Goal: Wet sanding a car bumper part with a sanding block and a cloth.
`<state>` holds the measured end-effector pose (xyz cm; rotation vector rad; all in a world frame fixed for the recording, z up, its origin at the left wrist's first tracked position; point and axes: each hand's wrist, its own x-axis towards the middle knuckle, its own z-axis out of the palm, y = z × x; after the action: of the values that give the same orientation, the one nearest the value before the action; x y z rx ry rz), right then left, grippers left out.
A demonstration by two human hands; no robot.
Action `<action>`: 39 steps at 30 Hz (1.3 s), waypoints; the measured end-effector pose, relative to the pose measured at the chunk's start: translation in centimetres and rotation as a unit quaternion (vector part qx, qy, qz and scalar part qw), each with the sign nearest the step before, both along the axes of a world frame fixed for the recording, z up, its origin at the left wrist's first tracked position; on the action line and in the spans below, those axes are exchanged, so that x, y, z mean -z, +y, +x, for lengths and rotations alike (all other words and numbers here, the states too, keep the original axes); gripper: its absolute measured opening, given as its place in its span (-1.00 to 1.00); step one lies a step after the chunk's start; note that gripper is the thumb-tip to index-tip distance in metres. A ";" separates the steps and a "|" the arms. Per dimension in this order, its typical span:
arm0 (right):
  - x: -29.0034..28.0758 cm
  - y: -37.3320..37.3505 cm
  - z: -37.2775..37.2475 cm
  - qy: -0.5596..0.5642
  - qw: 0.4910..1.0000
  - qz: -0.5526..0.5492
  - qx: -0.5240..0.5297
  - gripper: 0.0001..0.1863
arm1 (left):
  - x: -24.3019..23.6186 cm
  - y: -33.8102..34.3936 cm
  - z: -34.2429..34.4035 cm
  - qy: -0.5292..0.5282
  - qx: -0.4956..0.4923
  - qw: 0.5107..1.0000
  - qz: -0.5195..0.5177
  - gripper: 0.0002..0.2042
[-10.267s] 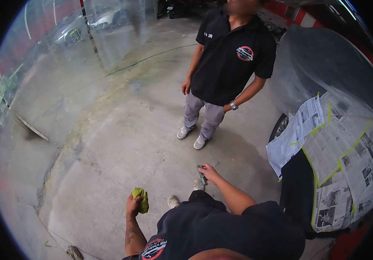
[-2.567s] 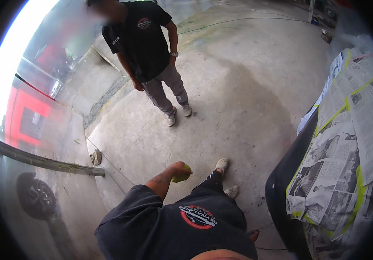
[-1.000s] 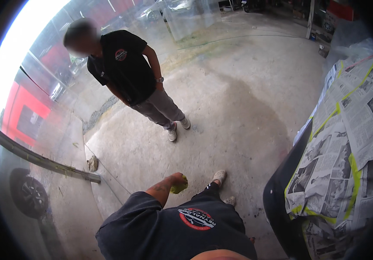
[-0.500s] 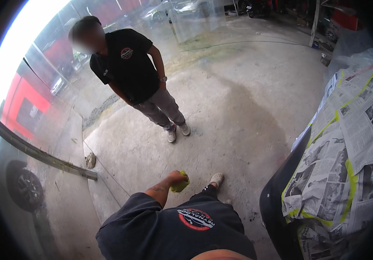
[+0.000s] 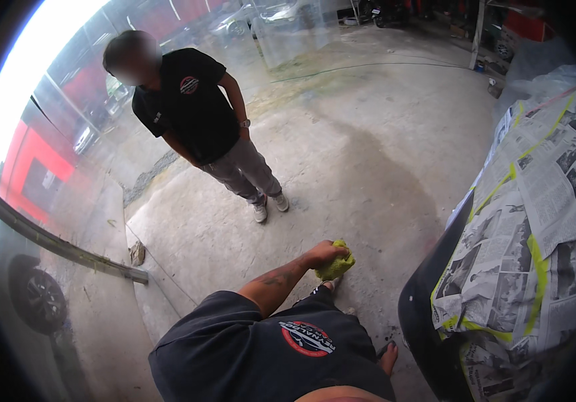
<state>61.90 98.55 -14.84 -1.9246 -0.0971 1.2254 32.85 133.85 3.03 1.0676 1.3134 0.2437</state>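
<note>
shirt (image 5: 261, 348): dark, a round red-and-white emblem (image 5: 307, 338) lettered across it;
right hand (image 5: 388, 360): just beside the shirt, a dark thing (image 5: 384, 348) against it; grip too hidden to tell;
left hand (image 5: 323, 254): wrapped tight around the yellow-green cloth (image 5: 335, 266), above the floor (image 5: 375, 231);
newspaper sheets (image 5: 499, 251): close-printed columns and photos, edged with yellow tape (image 5: 539, 271);
co-worker (image 5: 248, 167): standing; black top (image 5: 177, 120) with a similar chest badge (image 5: 189, 85)

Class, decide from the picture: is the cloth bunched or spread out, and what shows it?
Bunched: the left hand grips the cloth in a compact, creased wad.
</note>
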 end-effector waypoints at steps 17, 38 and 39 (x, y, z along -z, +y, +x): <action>14.9 -14.0 -0.6 -0.055 0.991 -0.119 0.032 -0.46 | 4.0 0.8 -5.8 0.150 -0.051 0.986 0.048 -0.59; -3.8 -16.0 -9.7 -0.113 0.939 -0.119 0.301 -0.55 | 16.6 3.9 -7.3 0.123 0.471 0.871 0.058 -0.68; -4.1 -17.1 -11.1 -0.117 0.934 -0.131 0.312 -0.55 | 16.4 3.5 -4.0 0.125 0.535 0.832 0.074 -0.69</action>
<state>50.79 81.42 -10.71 -2.0880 0.5429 0.6012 28.88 137.33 -13.35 1.8514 0.7376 -0.6733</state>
